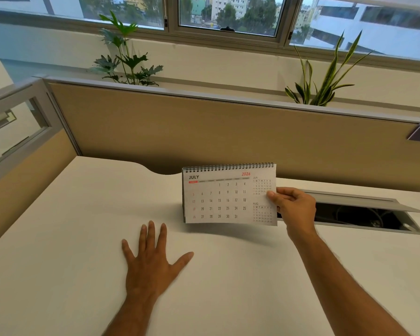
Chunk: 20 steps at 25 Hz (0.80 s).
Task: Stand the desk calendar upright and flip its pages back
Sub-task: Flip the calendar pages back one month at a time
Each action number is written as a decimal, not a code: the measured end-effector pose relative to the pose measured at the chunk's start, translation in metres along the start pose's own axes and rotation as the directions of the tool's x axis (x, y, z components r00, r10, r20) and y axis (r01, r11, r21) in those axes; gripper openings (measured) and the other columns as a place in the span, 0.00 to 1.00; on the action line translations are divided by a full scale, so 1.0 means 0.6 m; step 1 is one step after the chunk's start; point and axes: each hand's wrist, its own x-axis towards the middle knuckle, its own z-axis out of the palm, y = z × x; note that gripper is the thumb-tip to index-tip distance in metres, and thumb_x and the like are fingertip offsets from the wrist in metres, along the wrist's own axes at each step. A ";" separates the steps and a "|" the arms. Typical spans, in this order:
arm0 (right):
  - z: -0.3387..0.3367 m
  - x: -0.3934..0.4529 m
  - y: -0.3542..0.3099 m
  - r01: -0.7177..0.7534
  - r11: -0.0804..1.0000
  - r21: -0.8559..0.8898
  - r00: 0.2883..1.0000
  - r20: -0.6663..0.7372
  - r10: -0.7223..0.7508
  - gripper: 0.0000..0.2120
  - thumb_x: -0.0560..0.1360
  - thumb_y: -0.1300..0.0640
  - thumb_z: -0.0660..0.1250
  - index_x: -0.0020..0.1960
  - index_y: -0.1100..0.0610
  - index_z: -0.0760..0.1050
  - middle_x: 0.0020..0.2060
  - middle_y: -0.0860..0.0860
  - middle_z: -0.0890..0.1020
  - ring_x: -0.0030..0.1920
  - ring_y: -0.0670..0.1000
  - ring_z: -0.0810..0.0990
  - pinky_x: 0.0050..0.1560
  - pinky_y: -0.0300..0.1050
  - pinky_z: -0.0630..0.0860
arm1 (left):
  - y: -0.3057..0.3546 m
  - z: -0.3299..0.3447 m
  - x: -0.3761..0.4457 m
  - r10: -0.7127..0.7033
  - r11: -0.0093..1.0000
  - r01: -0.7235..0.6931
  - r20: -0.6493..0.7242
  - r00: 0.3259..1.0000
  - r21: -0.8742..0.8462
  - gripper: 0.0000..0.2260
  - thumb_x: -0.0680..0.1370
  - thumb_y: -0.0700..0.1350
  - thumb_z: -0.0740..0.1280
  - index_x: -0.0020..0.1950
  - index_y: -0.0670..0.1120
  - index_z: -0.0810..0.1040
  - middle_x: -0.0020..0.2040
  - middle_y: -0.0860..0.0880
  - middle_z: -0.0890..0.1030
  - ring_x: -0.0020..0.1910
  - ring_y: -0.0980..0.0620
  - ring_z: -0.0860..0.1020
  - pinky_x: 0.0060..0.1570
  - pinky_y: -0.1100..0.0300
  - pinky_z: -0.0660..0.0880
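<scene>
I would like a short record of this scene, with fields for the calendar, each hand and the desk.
calendar: desk calendar upright, spiral at top, page shows JULY 2026
right hand: right hand pinches the calendar's right edge
left hand: left hand flat on the desk, fingers spread, apart from the calendar
desk: white desk, open cable tray on the right

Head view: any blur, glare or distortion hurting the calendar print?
Head view: main grid on the calendar reads sharp, no glare; the small side months are too fine to read; soft shadow on the desk beneath it; wide-angle bend curves the partition and window frame.
</scene>
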 end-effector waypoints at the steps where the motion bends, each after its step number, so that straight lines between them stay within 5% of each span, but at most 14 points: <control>1: -0.003 -0.002 -0.006 -0.019 1.000 0.014 0.999 0.029 0.018 0.06 0.73 0.56 0.74 0.47 0.57 0.81 0.42 0.51 0.87 0.45 0.56 0.87 0.41 0.51 0.84 | 0.000 0.000 0.000 0.000 1.000 0.000 0.001 1.000 0.005 0.52 0.62 0.83 0.35 0.79 0.54 0.36 0.82 0.48 0.38 0.79 0.48 0.34 0.75 0.31 0.37; 3: -0.013 -0.004 -0.022 -0.135 0.991 0.026 0.974 0.190 0.128 0.15 0.76 0.44 0.68 0.52 0.56 0.82 0.46 0.54 0.88 0.48 0.60 0.86 0.42 0.53 0.83 | 0.000 -0.001 0.000 0.001 1.000 -0.001 0.005 1.000 0.011 0.52 0.62 0.83 0.35 0.79 0.54 0.36 0.82 0.48 0.38 0.79 0.48 0.34 0.75 0.31 0.37; 6: -0.035 -0.001 -0.056 -0.330 0.941 0.067 0.823 0.508 0.253 0.41 0.71 0.25 0.53 0.56 0.59 0.84 0.51 0.60 0.86 0.50 0.65 0.85 0.44 0.54 0.81 | 0.000 -0.001 0.000 0.001 1.000 -0.001 0.003 1.000 0.011 0.52 0.62 0.83 0.35 0.79 0.55 0.36 0.82 0.48 0.38 0.80 0.48 0.35 0.74 0.31 0.36; 10: -0.049 0.011 -0.092 -0.389 0.833 0.393 0.809 0.578 0.105 0.54 0.64 0.18 0.50 0.57 0.66 0.81 0.43 0.63 0.83 0.42 0.63 0.78 0.42 0.52 0.74 | -0.002 0.000 -0.001 0.005 1.000 -0.005 0.008 1.000 -0.010 0.52 0.63 0.83 0.35 0.78 0.54 0.35 0.82 0.48 0.37 0.79 0.49 0.34 0.74 0.32 0.34; 14: -0.030 0.019 -0.128 -0.252 0.839 0.483 0.829 0.555 -0.071 0.57 0.66 0.19 0.40 0.61 0.66 0.79 0.58 0.65 0.82 0.44 0.58 0.81 0.43 0.50 0.75 | -0.001 0.000 0.001 0.013 1.000 -0.013 -0.004 1.000 0.000 0.52 0.63 0.83 0.36 0.79 0.54 0.36 0.82 0.48 0.39 0.80 0.48 0.35 0.75 0.31 0.37; 16: -0.011 0.023 -0.139 -0.134 0.894 0.427 0.869 0.484 -0.101 0.56 0.69 0.22 0.36 0.60 0.66 0.80 0.58 0.64 0.82 0.47 0.58 0.81 0.46 0.51 0.74 | -0.001 0.002 0.003 0.009 1.000 -0.009 -0.004 1.000 0.003 0.52 0.63 0.83 0.35 0.79 0.54 0.37 0.82 0.48 0.39 0.80 0.48 0.36 0.75 0.31 0.37; 20: 0.029 0.022 -0.140 0.267 0.964 -0.013 0.898 0.366 -0.244 0.49 0.70 0.24 0.37 0.58 0.56 0.83 0.58 0.55 0.84 0.56 0.52 0.80 0.57 0.54 0.70 | -0.002 0.004 0.001 0.006 1.000 -0.006 -0.011 1.000 0.000 0.52 0.63 0.83 0.35 0.79 0.55 0.37 0.82 0.49 0.39 0.80 0.48 0.36 0.74 0.32 0.36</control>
